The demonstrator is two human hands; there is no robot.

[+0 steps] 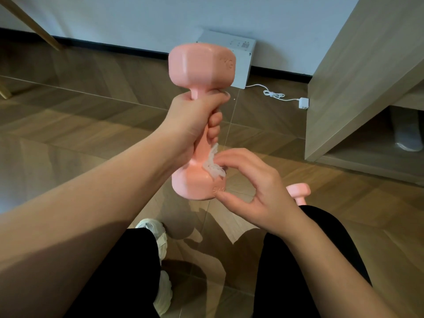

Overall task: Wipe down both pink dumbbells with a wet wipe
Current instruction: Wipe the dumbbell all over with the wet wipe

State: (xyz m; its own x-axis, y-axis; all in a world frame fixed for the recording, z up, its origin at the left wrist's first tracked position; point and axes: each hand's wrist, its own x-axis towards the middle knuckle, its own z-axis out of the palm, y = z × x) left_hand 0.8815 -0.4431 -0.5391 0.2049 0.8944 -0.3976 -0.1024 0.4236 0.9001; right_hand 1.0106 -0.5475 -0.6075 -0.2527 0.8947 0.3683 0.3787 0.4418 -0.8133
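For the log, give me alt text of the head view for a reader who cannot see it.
The left hand grips a pink dumbbell upright by its handle while the right hand presses a wet wipe against its lower head. A second pink dumbbell shows behind the right wrist.

Pink dumbbell (202,65) showing pale salmon pink at centre of frame, raised lettering in same pink. Crumpled wet wipe (213,167) showing translucent white against lower head. Second pink dumbbell (298,191) peeking in matching pink at right of centre. Floor (80,125) showing brown wood-grain herringbone pattern. Wall (137,17) appearing pale grey-blue along top, black skirting (114,45) below. White box (243,53) and white cable (275,95) lying at upper centre. Light wood-grain cabinet (358,83) filling upper right. Black trousers (298,271) and white shoes (158,244) showing at bottom.
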